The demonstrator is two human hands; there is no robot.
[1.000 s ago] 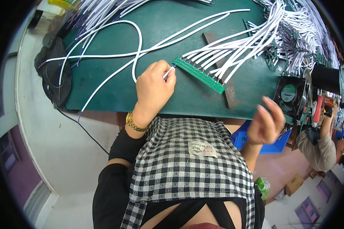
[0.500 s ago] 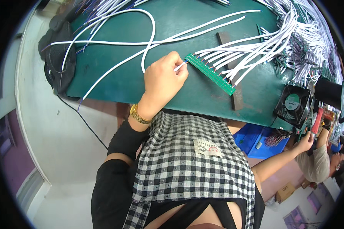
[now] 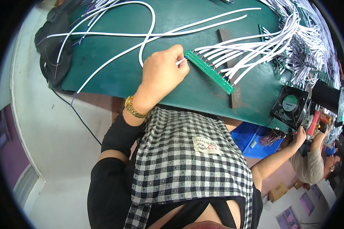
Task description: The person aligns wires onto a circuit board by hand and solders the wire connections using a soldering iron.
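My left hand (image 3: 162,74) is closed in a pinch on the end of a white cable (image 3: 181,61), its tip touching the upper left corner of a green circuit board (image 3: 209,71). That strip-shaped board lies aslant on the green table, with several white cables attached along its far edge. At the right table edge, my right hand (image 3: 300,136) is reached far out beside a black fan (image 3: 290,105) and a red handle (image 3: 313,123). Its fingers look closed, but what they hold is too small to make out.
A dark bar (image 3: 229,68) lies under the cables. Loose white cables (image 3: 114,63) cross the table's left side, near a black bag (image 3: 54,49). Bundled cables with boards (image 3: 304,45) heap up at the far right. A blue bin (image 3: 252,139) stands below the table; another person (image 3: 311,164) sits at right.
The whole view has shifted slightly. My right hand has drawn a little toward the fan and away from the red handle. My left hand keeps its pinch at the board's corner.
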